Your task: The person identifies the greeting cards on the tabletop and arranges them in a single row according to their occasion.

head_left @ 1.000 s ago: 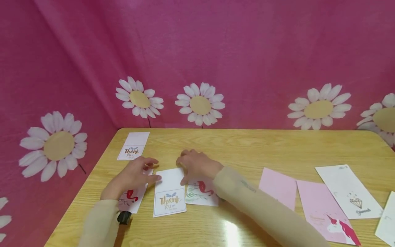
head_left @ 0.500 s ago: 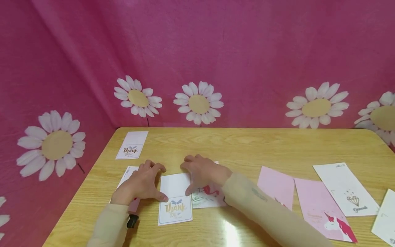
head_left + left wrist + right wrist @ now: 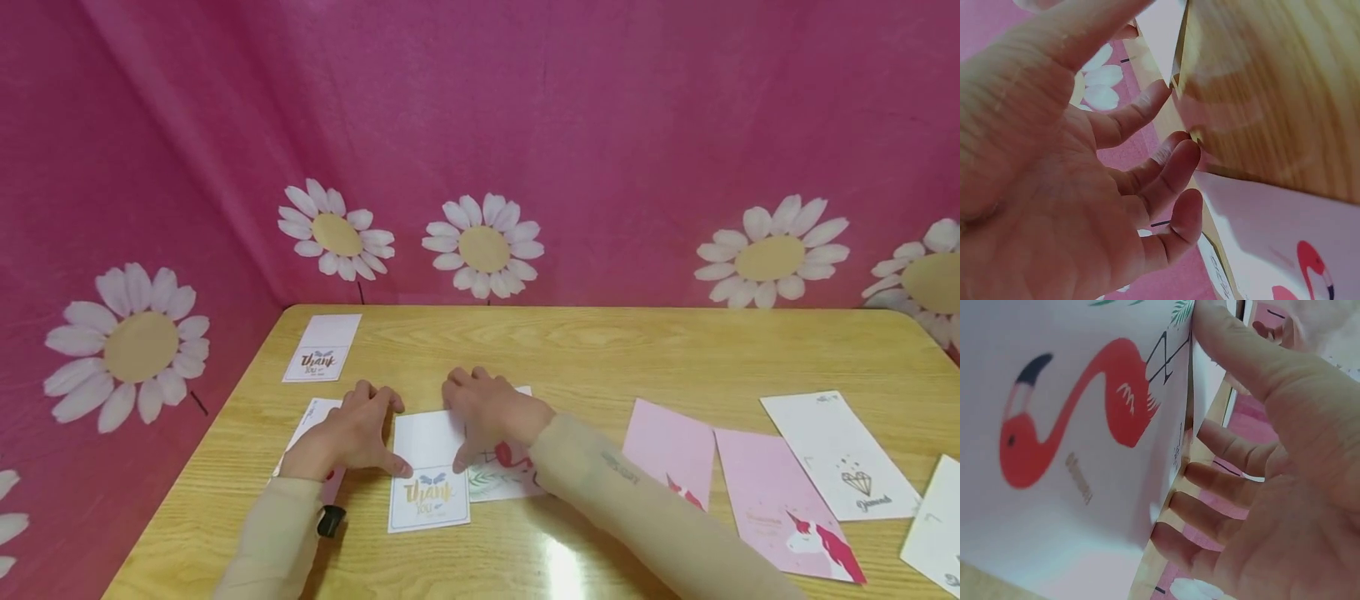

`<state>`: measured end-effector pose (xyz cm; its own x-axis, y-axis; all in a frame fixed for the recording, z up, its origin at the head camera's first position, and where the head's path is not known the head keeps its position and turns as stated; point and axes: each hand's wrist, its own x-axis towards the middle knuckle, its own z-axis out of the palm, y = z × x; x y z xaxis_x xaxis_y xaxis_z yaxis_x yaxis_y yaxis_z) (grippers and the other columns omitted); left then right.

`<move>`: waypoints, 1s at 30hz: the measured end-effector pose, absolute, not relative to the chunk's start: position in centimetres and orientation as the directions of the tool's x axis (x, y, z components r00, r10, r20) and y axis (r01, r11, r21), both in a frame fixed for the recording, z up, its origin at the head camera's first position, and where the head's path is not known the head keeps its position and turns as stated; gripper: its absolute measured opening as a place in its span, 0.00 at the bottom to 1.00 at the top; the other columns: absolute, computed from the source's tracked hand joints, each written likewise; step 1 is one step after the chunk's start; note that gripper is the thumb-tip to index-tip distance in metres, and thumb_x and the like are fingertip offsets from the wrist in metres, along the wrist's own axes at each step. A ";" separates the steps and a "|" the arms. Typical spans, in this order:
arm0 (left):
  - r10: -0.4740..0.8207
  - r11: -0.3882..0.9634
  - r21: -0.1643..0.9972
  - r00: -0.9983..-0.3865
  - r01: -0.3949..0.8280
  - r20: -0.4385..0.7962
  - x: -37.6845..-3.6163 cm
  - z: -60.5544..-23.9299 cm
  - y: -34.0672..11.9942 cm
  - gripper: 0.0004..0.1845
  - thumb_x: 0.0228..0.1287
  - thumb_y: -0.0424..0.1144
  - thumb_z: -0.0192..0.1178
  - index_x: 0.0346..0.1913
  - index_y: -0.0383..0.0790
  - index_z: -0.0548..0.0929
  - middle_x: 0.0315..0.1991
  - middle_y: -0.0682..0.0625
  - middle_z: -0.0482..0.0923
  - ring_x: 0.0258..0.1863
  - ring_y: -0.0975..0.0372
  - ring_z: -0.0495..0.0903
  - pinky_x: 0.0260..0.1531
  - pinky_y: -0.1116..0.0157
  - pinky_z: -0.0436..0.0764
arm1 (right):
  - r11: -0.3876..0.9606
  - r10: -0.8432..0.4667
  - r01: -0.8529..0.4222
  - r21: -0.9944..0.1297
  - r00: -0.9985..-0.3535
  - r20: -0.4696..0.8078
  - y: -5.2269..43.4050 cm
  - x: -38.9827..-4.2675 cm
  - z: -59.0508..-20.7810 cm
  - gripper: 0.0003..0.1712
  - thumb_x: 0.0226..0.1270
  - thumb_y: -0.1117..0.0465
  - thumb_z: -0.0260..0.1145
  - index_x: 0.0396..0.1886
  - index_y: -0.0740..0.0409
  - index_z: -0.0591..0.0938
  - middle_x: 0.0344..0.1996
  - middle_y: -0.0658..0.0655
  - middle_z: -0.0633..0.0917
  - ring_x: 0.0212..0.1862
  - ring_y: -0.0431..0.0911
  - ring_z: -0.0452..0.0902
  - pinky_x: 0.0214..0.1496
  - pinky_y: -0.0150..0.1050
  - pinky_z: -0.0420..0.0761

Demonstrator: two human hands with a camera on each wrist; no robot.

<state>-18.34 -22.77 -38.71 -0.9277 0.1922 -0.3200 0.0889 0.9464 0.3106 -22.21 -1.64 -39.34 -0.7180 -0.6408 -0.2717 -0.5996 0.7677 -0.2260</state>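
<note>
A white "Thank You" card lies on the table between both hands. My left hand touches its left edge with the thumb, and the other fingers rest on the wood near its far left corner. At the opposite edge, my right hand touches the card with its thumb, fingers spread toward the far corner. Partly under the left hand is a flamingo card. Another flamingo card lies beneath the right hand, which hides much of it in the head view.
A second "Thank You" card lies at the table's far left corner. To the right are two pink unicorn cards, a white diamond card and a partly seen white card. A flowered pink cloth hangs behind the table.
The "Thank You" card first came slightly toward the person and to the right, both hands moving with it. Over the last half second, card and hands have shifted only slightly.
</note>
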 end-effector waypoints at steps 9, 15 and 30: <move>0.183 0.934 0.350 -0.932 0.066 -0.312 -18.1 -39.0 -22.7 0.40 0.41 0.53 0.84 0.57 0.46 0.75 0.53 0.42 0.67 0.50 0.51 0.68 0.47 0.53 0.77 | 0.751 -0.657 -0.598 -0.279 -0.719 -0.229 -1.1 -22.1 -39.8 0.49 0.44 0.38 0.84 0.62 0.50 0.72 0.62 0.53 0.75 0.58 0.49 0.70 0.66 0.52 0.76; 0.202 0.892 0.447 -0.944 0.066 -0.263 -17.8 -38.9 -22.8 0.31 0.48 0.45 0.82 0.52 0.43 0.75 0.44 0.45 0.71 0.45 0.55 0.70 0.46 0.57 0.75 | 0.737 -0.668 -0.605 -0.302 -0.721 -0.184 -0.8 -21.8 -40.1 0.46 0.46 0.40 0.85 0.61 0.49 0.72 0.59 0.52 0.77 0.58 0.49 0.72 0.63 0.51 0.77; 0.174 0.577 0.812 -0.984 0.081 -0.025 -17.0 -39.0 -24.1 0.17 0.68 0.27 0.64 0.54 0.41 0.72 0.46 0.38 0.76 0.32 0.56 0.79 0.32 0.64 0.87 | 0.561 -0.663 -0.537 -0.630 -0.747 0.046 1.1 -21.7 -40.3 0.33 0.66 0.56 0.73 0.69 0.54 0.73 0.57 0.55 0.84 0.55 0.46 0.81 0.60 0.42 0.82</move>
